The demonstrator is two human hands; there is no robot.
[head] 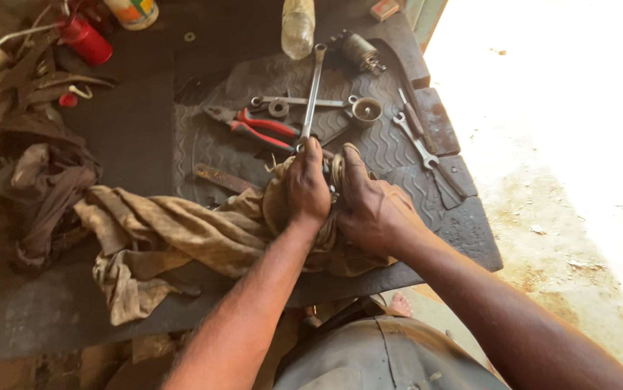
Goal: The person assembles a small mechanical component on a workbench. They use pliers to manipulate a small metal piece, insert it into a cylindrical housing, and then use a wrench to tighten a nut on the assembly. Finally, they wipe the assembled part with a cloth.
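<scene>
A: Both hands are down near the front edge of the bench (pixel 131 115), close together over a dirty tan rag (pixel 174 235).

B: The left hand (pixel 306 189) has its fingers curled tight around the rag and the lower end of a long wrench (pixel 312 90).

A: And the right hand (pixel 371 206)?

B: Fingers wrapped round a small round metal part (pixel 337 172), pressed into the cloth. Most of it is hidden.

A: The wrench runs away toward the back edge, across the ribbed rubber mat (pixel 391 148).

B: Red-handled pliers (pixel 257 126) lie just beside it, and a second spanner (pixel 415 141) sits toward the right edge.
</scene>
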